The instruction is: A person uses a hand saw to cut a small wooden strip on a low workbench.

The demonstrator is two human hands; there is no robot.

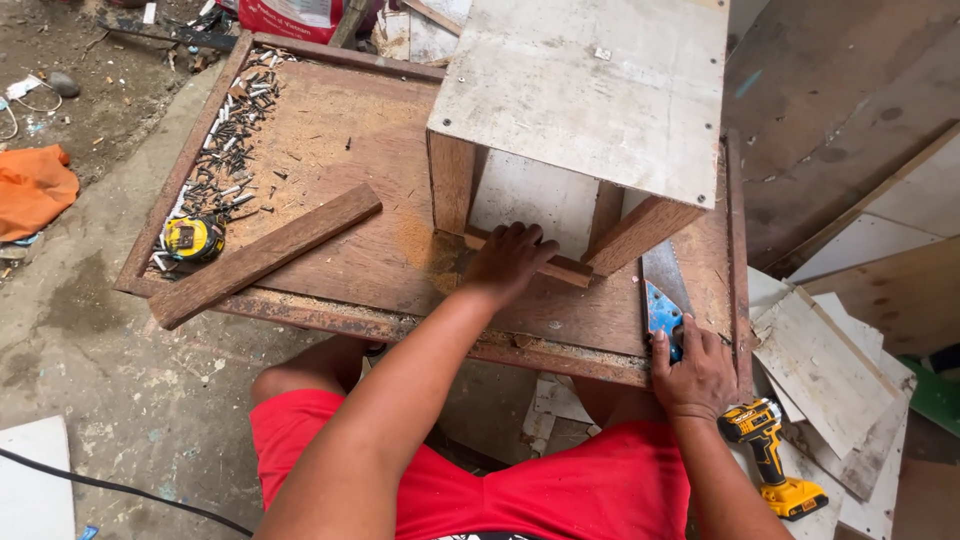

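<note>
My left hand (508,262) presses flat on a short wooden slat (565,268) that lies against the bottom of a small box-like wooden stand (585,85) with a pale board top. My right hand (695,372) grips the blue handle (661,310) of a hand saw whose blade (662,268) runs up beside the stand's right leg (640,232). Everything rests on a worn brown wooden table (340,150) dusted with sawdust.
A loose wooden batten (265,255) lies diagonally on the table's left. A yellow tape measure (192,238) and several scattered nails (230,130) sit along the left rim. A yellow cordless drill (770,455) lies on pale board offcuts (825,365) at right. An orange cloth (35,188) lies far left.
</note>
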